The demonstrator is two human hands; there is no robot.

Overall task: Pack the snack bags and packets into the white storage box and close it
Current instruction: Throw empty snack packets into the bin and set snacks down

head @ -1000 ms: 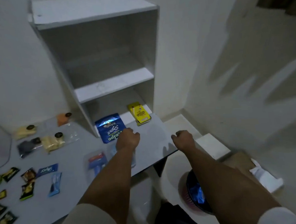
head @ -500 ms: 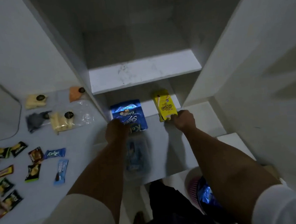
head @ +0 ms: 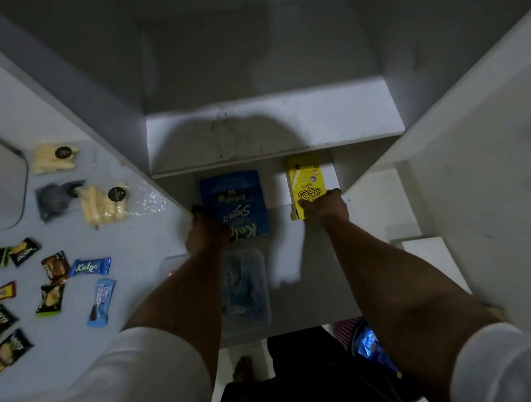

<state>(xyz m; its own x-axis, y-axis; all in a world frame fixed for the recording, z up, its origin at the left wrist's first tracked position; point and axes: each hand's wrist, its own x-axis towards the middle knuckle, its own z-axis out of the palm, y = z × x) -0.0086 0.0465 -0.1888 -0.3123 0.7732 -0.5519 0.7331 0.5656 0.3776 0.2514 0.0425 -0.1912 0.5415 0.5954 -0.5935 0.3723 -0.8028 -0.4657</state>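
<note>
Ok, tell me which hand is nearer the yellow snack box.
Right. The right hand grips the near end of the yellow snack box. The left hand is off to the box's left, on the blue Kalpa bag.

At centre frame the left hand [head: 205, 235] grips the blue bag [head: 234, 202] by its lower left corner, while the right hand [head: 325, 208] clasps the yellow packet [head: 306, 182]; small wrapped snacks [head: 50, 294] litter the counter [head: 138, 270] at left
</note>
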